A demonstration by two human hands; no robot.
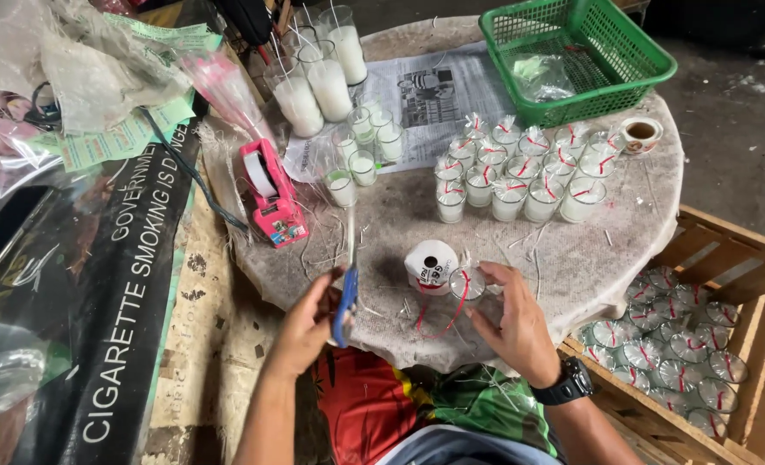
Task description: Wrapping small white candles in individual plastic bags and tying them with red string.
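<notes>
My left hand (pixel 307 325) grips blue-handled scissors (pixel 346 293), their blades pointing up and away over the round table (pixel 572 250). My right hand (pixel 512 323) holds a small clear-wrapped glass candle (pixel 467 284) at the table's front. A red ribbon (pixel 441 320) trails from the candle down over the table edge. Just beyond it stands a white ribbon spool (pixel 430 263). Several wrapped white candles with red ribbons (pixel 529 172) cluster at the table's middle right.
A pink tape dispenser (pixel 270 194) sits at the left. Tall wick candles in glasses (pixel 318 77) and small unwrapped ones (pixel 361 151) stand at the back on newspaper. A green basket (pixel 641 52) is back right, a small cup (pixel 640 133) beside it. A wooden crate (pixel 744 267) holds several wrapped candles.
</notes>
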